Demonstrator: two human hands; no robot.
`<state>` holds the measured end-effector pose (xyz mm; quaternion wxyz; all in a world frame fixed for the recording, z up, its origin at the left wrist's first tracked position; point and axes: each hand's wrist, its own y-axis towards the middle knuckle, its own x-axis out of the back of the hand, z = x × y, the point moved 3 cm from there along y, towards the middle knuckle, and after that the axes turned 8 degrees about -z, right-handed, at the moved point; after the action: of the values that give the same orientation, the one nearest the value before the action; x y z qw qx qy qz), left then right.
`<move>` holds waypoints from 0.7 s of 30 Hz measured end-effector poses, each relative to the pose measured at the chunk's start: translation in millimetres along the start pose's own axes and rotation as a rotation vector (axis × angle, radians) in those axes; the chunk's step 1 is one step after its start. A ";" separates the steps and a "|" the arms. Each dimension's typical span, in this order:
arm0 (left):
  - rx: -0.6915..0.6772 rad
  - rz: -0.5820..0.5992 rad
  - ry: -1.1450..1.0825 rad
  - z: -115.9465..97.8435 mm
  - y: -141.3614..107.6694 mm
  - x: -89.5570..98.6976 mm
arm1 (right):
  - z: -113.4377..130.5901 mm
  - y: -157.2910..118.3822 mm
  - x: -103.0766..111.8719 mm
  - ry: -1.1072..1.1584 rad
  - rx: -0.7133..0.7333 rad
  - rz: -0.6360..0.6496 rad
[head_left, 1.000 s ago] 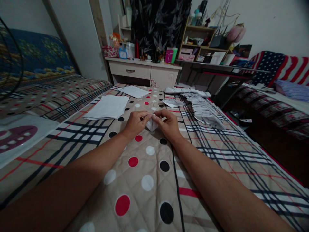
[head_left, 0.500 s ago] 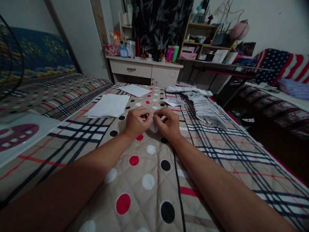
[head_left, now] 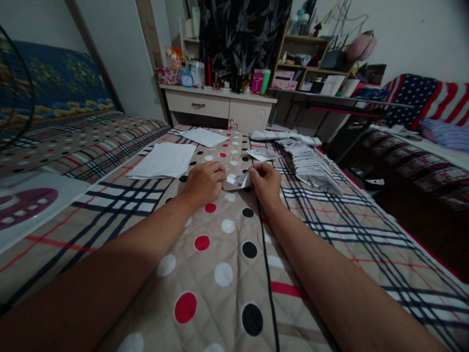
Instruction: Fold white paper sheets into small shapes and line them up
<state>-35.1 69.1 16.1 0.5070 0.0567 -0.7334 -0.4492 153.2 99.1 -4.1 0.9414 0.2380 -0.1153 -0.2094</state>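
Observation:
A small white-and-grey paper packet (head_left: pixel 237 183) stretches between my two hands, just above the dotted bedspread (head_left: pixel 216 234). My left hand (head_left: pixel 205 183) is closed on its left end, with the fingertips partly hidden. At the right end my right hand (head_left: pixel 266 182) pinches the packet between thumb and fingers. A similar flat piece (head_left: pixel 263 154) lies a little beyond my right hand. To the right of that hand sits a long row of stacked packets (head_left: pixel 309 164). White paper sheets (head_left: pixel 161 161) lie in a pile beyond my left forearm.
Another white sheet (head_left: pixel 205 137) lies farther back, and a silvery bundle (head_left: pixel 285 137) lies behind the row. A white plastic bag (head_left: pixel 69 188) is at the left. Past the bed stands a white dresser (head_left: pixel 200 106) with bottles and a blue clock (head_left: pixel 186 78).
My hands have moved apart, left hand leftward and right hand rightward. The packet, mostly hidden between them before, now shows spread out between them.

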 end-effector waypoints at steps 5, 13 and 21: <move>0.000 0.100 0.051 -6.3 -0.7 -5.8 | -19.7 6.7 3.4 -0.004 -0.137 -0.046; 0.363 -0.055 -0.229 17.3 -2.9 -12.7 | -12.5 3.1 -0.7 0.134 -0.237 0.086; 0.143 -0.095 -0.099 18.4 -0.8 -5.8 | 3.5 -2.7 -4.8 -0.032 0.020 0.228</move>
<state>-47.2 82.8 9.9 0.4430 0.1053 -0.7842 -0.4216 147.0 97.7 -3.0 0.9547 0.2294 -0.1589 -0.1038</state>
